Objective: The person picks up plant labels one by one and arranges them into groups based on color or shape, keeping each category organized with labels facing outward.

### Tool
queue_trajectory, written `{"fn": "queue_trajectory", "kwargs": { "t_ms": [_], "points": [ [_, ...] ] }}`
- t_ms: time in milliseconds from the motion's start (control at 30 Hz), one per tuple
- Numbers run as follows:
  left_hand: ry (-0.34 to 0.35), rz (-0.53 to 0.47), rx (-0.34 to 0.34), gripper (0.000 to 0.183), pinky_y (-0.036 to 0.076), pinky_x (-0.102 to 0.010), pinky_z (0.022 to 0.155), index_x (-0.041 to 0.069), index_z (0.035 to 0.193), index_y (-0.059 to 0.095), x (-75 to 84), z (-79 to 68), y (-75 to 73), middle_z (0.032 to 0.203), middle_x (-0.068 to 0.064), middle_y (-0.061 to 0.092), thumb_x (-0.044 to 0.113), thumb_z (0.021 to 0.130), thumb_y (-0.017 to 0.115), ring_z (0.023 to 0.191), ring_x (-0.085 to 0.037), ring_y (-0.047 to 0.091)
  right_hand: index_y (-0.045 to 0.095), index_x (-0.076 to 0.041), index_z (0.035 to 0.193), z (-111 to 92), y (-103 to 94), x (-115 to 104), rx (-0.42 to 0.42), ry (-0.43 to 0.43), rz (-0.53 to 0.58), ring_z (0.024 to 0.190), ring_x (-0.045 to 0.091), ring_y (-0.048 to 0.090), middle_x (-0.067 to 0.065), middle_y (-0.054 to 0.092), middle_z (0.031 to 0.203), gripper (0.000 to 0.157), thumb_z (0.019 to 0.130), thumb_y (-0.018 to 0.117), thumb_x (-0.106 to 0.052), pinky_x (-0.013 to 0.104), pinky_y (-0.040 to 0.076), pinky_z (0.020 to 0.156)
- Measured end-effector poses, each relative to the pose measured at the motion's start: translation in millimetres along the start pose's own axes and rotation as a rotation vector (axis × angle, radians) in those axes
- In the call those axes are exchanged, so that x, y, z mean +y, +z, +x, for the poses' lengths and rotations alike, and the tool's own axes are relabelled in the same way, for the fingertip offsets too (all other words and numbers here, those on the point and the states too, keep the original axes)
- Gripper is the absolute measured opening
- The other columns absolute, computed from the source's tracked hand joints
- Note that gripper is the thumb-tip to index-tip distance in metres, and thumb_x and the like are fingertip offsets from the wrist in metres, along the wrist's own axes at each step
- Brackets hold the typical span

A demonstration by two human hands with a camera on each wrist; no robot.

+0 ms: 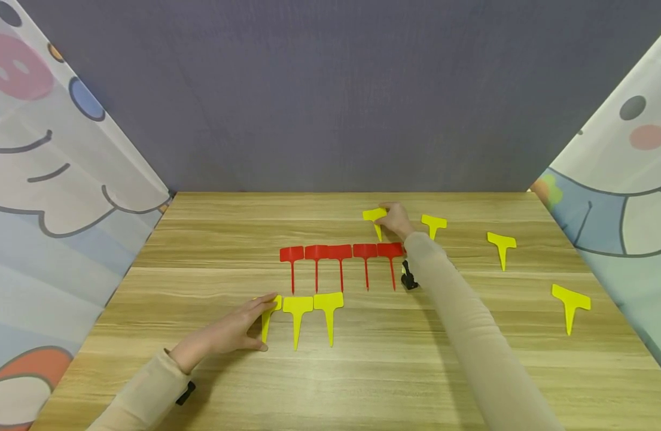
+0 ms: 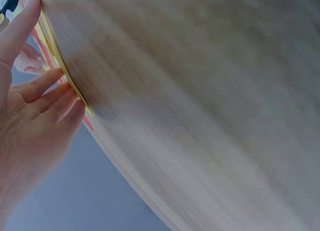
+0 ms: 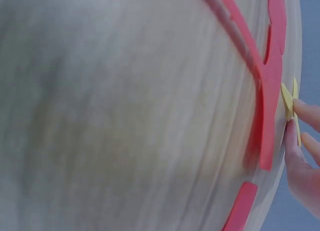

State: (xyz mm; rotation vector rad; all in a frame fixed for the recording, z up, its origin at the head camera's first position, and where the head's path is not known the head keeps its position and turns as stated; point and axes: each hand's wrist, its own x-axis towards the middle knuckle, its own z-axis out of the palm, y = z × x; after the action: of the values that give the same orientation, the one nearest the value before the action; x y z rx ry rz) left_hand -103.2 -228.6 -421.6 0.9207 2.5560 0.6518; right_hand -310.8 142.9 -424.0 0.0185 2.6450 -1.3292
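Note:
At the front left, my left hand (image 1: 228, 329) spans the leftmost yellow T-shaped plant label (image 1: 276, 304), fingers along its head and thumb low by its stem. In the left wrist view those fingers (image 2: 50, 98) are fairly straight against the label's edge. Two more yellow labels, a middle one (image 1: 298, 305) and a right one (image 1: 328, 301), continue that row. Farther back, my right hand (image 1: 397, 219) pinches the right end of another yellow label (image 1: 372, 215) between thumb and fingers. The right wrist view shows this yellow label (image 3: 287, 98) at the fingertips.
Several red T-shaped plant labels (image 1: 339, 251) form a row between the hands, stems toward me. Loose yellow labels lie to the right: one at the back (image 1: 434, 222), another (image 1: 501, 241), and a nearer one (image 1: 570, 298). A dark grey panel (image 1: 352, 108) borders the wooden table's far edge.

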Motion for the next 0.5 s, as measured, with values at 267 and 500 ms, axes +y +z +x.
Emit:
{"fn": "queue_trajectory", "kwargs": {
  "t_ms": [267, 500],
  "points": [
    [0.004, 0.002, -0.001, 0.075, 0.028, -0.049, 0.099, -0.003, 0.132, 0.035, 0.7, -0.3, -0.4, 0.143, -0.016, 0.021, 0.024, 0.073, 0.072, 0.127, -0.036, 0.025, 0.045, 0.000, 0.128, -2.5, -5.8, 3.1, 0.040, 0.031, 0.183, 0.122, 0.031, 0.035, 0.019, 0.039, 0.134, 0.045, 0.085, 0.056, -0.001, 0.039, 0.038, 0.095],
    [0.011, 0.006, 0.004, 0.075, 0.028, -0.049, 0.099, -0.004, 0.132, 0.035, 0.5, -0.4, -1.4, 0.143, -0.016, 0.021, 0.024, 0.072, 0.072, 0.127, -0.036, 0.026, 0.046, -0.004, 0.128, -9.7, -15.2, 2.4, 0.086, 0.075, 0.279, 0.111, 0.028, 0.044, 0.017, 0.041, 0.132, 0.046, 0.084, 0.056, -0.005, 0.038, 0.042, 0.089]
  ]
}}
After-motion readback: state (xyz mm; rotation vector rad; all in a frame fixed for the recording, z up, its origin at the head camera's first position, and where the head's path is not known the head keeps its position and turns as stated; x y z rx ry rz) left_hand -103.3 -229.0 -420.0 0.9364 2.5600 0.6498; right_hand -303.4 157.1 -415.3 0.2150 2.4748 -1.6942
